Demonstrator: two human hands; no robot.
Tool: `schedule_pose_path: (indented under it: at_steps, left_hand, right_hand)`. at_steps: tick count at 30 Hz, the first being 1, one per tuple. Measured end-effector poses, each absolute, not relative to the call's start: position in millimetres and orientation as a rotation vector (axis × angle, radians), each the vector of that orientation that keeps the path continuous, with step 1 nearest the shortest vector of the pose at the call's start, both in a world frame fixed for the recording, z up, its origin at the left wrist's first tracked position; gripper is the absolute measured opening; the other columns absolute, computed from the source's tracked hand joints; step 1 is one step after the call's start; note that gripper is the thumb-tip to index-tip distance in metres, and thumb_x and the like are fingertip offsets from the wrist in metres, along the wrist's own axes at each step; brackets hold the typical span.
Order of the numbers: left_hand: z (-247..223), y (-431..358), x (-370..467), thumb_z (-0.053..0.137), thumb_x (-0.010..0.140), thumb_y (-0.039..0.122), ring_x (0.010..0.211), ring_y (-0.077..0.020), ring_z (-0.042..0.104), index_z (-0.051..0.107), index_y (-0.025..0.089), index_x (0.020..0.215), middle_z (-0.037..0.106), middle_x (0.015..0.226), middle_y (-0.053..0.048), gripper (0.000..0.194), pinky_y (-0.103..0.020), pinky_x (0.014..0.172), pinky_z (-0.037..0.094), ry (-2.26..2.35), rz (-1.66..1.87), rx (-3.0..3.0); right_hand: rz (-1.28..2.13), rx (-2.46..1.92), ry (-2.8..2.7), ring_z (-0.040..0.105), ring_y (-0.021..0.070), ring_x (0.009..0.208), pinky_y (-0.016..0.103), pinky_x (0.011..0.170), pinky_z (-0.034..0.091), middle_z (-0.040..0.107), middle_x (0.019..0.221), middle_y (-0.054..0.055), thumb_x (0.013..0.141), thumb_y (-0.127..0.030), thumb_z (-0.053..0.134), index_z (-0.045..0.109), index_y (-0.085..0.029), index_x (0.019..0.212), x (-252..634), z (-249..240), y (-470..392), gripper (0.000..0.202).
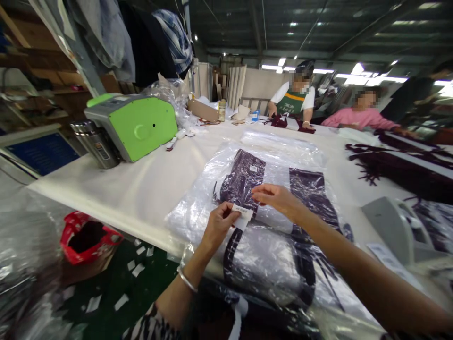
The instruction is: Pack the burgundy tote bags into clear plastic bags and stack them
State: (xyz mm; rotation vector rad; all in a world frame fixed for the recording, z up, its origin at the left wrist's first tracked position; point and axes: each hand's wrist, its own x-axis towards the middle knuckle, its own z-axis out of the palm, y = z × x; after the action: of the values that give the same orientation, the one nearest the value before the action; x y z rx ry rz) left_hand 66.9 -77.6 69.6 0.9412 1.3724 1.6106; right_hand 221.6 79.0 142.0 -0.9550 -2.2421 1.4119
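Note:
My left hand [221, 223] pinches a small white label [242, 217] with printed lines between thumb and fingers. To its right, my right hand [274, 197] is above a clear plastic bag [276, 212], its fingers loosely bent and apart, with nothing visible in them. Inside the bag lies a folded dark purple cloth item [307, 184] with a pale band across its middle. A small white sticker [253, 168] shows on its upper left. Nearer me, another bagged dark item [269, 264] hangs over the table edge.
A green and grey machine [141, 125] and a steel flask [101, 146] stand at the left. A grey device [396, 226] sits at the right, near dark fringed cloths [406, 165]. Co-workers handle cloth across the table. A red bag [88, 241] stands below the left edge.

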Motion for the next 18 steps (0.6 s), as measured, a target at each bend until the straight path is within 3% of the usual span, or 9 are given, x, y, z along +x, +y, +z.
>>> schedule_pose_path:
  at_steps: [4,12,18]
  left_hand:
    - [93,-88,91,0.072,0.079,0.044,0.063,-0.0107,0.05,0.061,0.015,0.079,0.058,0.07,0.002,0.031,-0.022,0.058,0.04,1.343,1.584,1.012]
    - [112,-97,139,0.067,0.084,0.047,0.063,-0.0105,0.044,0.055,0.017,0.071,0.05,0.065,0.004,0.034,-0.022,0.057,0.033,1.436,1.453,1.307]
    - [116,-102,154,0.073,0.08,0.051,0.074,-0.0148,0.057,0.069,0.015,0.096,0.066,0.084,-0.003,0.04,-0.025,0.067,0.045,1.221,1.478,1.262]
  right_hand:
    - [1.609,-0.851,-2.111,0.07,0.0217,0.089,0.033,0.08,0.054,0.075,0.099,0.006,0.072,-0.043,0.077,0.071,-0.02,0.105,265,150,13,0.041]
    - [1.384,-0.924,-2.004,0.062,0.0166,0.069,0.028,0.064,0.049,0.07,0.079,0.002,0.075,-0.043,0.072,0.071,-0.019,0.095,313,154,-20,0.031]
    - [1.55,-0.915,-1.9,0.062,0.0148,0.063,0.029,0.063,0.053,0.066,0.073,0.0,0.074,-0.049,0.074,0.067,-0.019,0.095,328,154,-30,0.037]
